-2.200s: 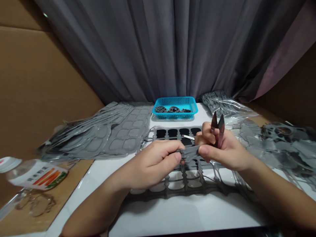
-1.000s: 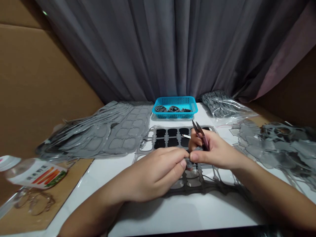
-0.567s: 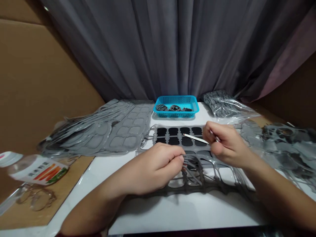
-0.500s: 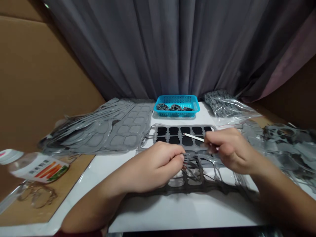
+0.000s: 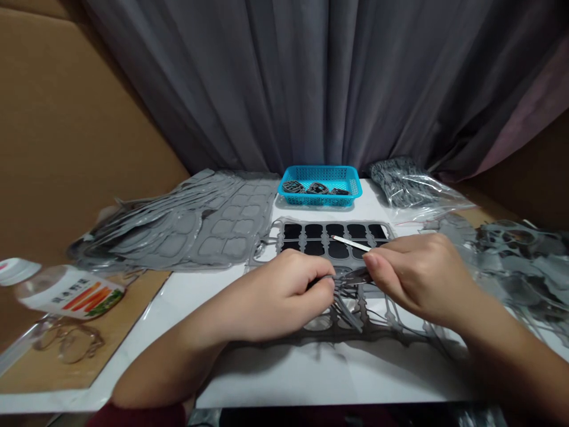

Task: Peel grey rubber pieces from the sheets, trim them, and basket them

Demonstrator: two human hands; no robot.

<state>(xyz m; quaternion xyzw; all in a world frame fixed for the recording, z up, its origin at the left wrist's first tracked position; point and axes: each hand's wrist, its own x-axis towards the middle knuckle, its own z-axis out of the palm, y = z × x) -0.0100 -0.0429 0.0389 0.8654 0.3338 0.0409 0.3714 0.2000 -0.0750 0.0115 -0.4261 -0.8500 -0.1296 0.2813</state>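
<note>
My left hand (image 5: 296,293) is closed in a pinch on a bundle of thin grey strips (image 5: 349,308), which hang from the fingertips over a grey cut-out sheet (image 5: 377,332). My right hand (image 5: 413,273) is closed, and a slim white stick (image 5: 351,243) with a darker tip sticks out of it toward the upper left. Between the two hands lies a shiny grey piece (image 5: 355,276), reaching from the right fingers to the strips; its exact kind is unclear. Behind the hands, a grey sheet with black panels (image 5: 315,248) lies flat on the white table.
A blue basket (image 5: 320,200) with several dark pieces stands at the back. Stacked grey sheets (image 5: 231,219) lie left, and grey scraps (image 5: 511,255) right. A clear bag (image 5: 409,187) is at back right. A bottle (image 5: 71,290) and eyeglasses (image 5: 73,344) lie at left.
My right hand has turned and come down slightly, closer to the left hand. The grey piece between the hands shows more sharply. My left hand stays nearly in place.
</note>
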